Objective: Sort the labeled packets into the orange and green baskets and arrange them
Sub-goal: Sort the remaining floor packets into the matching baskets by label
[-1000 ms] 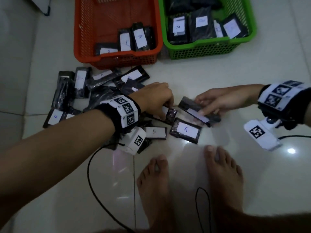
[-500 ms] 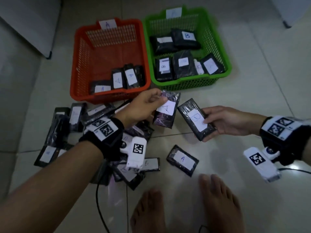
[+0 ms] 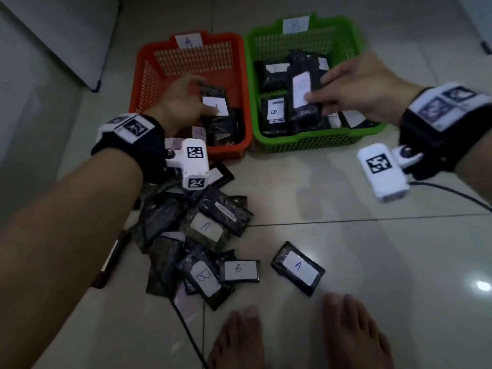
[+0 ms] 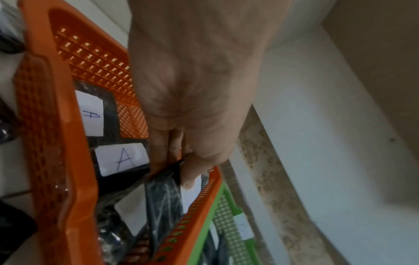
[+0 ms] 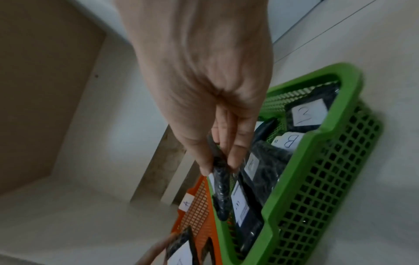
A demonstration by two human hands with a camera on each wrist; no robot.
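Note:
My left hand [image 3: 183, 105] pinches a black packet labelled A [image 3: 215, 107] over the orange basket [image 3: 149, 75], above other A packets [image 4: 122, 159] lying inside. In the left wrist view the thumb and fingers [image 4: 188, 172] clamp that packet's edge [image 4: 163, 193]. My right hand [image 3: 354, 86] holds a black packet with a white label [image 3: 302, 94] over the green basket [image 3: 319, 145], which contains several B packets [image 3: 274, 113]. The right wrist view shows the held packet [image 5: 221, 188] edge-on between thumb and fingers. A pile of black labelled packets [image 3: 205, 227] lies on the floor in front of the orange basket.
A loose A packet [image 3: 298, 267] and a B packet [image 3: 239, 270] lie on the tiled floor near my bare feet [image 3: 354, 331]. Cables [image 3: 452, 193] trail from both wrist cameras. A white cabinet edge [image 3: 66, 43] stands at the far left. The baskets carry A and B tags.
Both hands lifted their packets from the floor pile and carried them forward, the left over the orange basket, the right over the green basket. The view has tilted toward the baskets.

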